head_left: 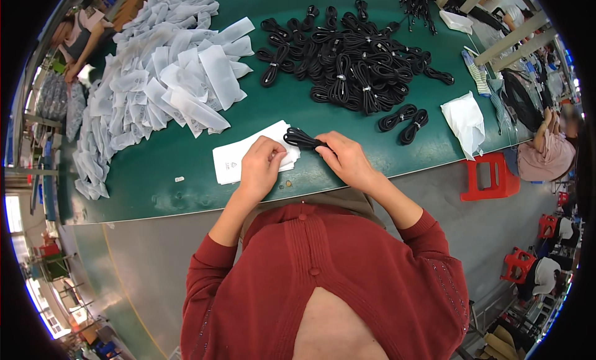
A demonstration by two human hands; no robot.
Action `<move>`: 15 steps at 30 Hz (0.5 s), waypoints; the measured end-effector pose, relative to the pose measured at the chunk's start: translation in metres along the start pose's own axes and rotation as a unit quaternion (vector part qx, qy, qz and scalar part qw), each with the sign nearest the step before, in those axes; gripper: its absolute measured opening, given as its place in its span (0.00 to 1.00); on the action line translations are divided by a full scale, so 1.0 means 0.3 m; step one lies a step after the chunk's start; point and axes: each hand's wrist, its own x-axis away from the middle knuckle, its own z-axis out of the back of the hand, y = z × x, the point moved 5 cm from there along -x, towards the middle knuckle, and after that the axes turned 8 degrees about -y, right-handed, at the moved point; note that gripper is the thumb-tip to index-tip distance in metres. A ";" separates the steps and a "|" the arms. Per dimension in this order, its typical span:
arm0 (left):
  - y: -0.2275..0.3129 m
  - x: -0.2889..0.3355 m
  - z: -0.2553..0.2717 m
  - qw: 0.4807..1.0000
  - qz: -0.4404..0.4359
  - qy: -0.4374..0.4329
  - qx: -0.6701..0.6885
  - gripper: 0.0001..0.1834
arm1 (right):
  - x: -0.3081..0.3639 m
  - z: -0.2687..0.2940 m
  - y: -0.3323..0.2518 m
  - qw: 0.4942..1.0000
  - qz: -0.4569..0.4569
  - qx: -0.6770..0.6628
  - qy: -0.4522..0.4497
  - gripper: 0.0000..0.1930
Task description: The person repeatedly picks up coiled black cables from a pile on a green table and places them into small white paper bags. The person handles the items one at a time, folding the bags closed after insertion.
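Note:
My right hand point(349, 158) is closed around one end of a coiled black cable point(300, 138). The coil's other end points left, over the right edge of a stack of flat white plastic bags point(226, 158). On that stack rests my left hand point(263, 166), thumb and fingers pinched together at the edge of a white bag, close to the cable. My fingers partly hide what they pinch. Beyond my hands lies a large pile of coiled black cables point(354, 68), with two separate coils point(406, 121) nearer on the right.
Filled whitish bags point(167, 81) form a large heap on the left of the green table point(180, 202). A crumpled white bag point(464, 124) lies near the right edge. Below that edge stands a red stool point(490, 179). Other people sit at the far left and right.

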 end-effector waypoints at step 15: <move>0.094 -0.010 0.045 0.994 -0.102 -0.027 0.023 0.04 | -0.005 -0.056 0.028 0.914 -0.205 -0.336 -0.100 0.06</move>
